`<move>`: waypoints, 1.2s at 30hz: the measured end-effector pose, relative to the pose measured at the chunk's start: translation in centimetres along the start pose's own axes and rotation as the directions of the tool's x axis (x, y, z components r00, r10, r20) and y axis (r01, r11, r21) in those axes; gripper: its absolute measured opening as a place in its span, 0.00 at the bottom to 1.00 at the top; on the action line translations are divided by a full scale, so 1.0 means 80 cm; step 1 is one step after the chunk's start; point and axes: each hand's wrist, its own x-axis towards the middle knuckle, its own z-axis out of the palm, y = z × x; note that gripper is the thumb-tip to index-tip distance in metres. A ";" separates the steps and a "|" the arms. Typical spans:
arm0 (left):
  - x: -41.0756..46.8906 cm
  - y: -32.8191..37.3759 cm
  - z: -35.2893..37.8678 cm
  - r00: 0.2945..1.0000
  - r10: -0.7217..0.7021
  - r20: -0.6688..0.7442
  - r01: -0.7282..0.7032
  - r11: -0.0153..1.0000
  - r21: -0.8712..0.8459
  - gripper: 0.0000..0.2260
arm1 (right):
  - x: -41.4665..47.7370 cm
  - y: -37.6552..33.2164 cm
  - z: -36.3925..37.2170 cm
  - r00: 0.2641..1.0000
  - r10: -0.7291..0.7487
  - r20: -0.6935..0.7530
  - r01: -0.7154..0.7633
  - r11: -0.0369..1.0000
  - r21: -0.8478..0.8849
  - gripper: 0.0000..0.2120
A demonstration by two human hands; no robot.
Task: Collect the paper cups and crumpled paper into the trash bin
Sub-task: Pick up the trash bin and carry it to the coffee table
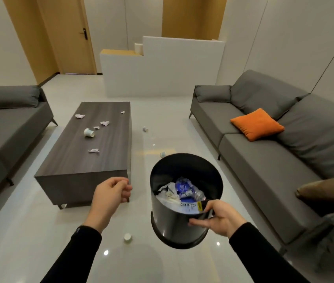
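Observation:
My right hand (pixel 217 218) grips the near rim of a black trash bin (pixel 168 221), held off the floor, with white and blue waste inside. My left hand (pixel 111 193) hovers left of the bin, fingers curled loosely, nothing visible in it. A white paper cup (pixel 127 237) lies on the floor below my hands. Two more cups lie on the floor, one (pixel 163 154) just beyond the bin and one (pixel 145 129) farther off. On the dark wooden coffee table (pixel 76 170) lie a tipped paper cup (pixel 89 132) and several crumpled papers (pixel 93 150).
Grey sofas flank the floor: one on the left (pixel 8 127), one on the right (pixel 274 152) with an orange cushion (pixel 257 123). A white low partition (pixel 162 74) stands behind the table. A brown object (pixel 325 193) juts in at the right edge.

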 end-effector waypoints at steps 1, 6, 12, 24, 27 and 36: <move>0.030 0.008 0.011 1.000 0.007 0.016 -0.007 1.000 -0.001 0.08 | 0.018 -0.021 0.005 1.000 0.006 -0.005 -0.006 1.000 0.012 0.15; 0.161 0.024 0.073 0.999 0.015 0.041 -0.016 1.000 0.016 0.07 | 0.129 -0.116 0.025 0.999 0.035 -0.022 -0.035 0.999 -0.004 0.23; 0.283 0.026 0.144 0.997 -0.038 -0.065 0.037 0.999 -0.017 0.08 | 0.261 -0.240 0.046 0.997 0.072 0.025 -0.069 0.992 -0.106 0.20; 0.464 0.060 0.220 0.951 -0.124 -0.284 0.091 0.988 -0.125 0.09 | 0.439 -0.428 0.140 0.994 0.070 0.089 -0.038 0.948 -0.315 0.17; 0.521 0.058 0.215 0.946 -0.136 -0.293 0.108 0.988 -0.111 0.09 | 0.483 -0.451 0.173 0.993 0.105 0.062 -0.078 0.937 -0.341 0.16; 0.744 0.050 0.162 0.928 -0.220 -0.300 0.175 0.970 -0.169 0.09 | 0.634 -0.534 0.309 0.996 0.088 -0.021 -0.090 0.938 -0.335 0.16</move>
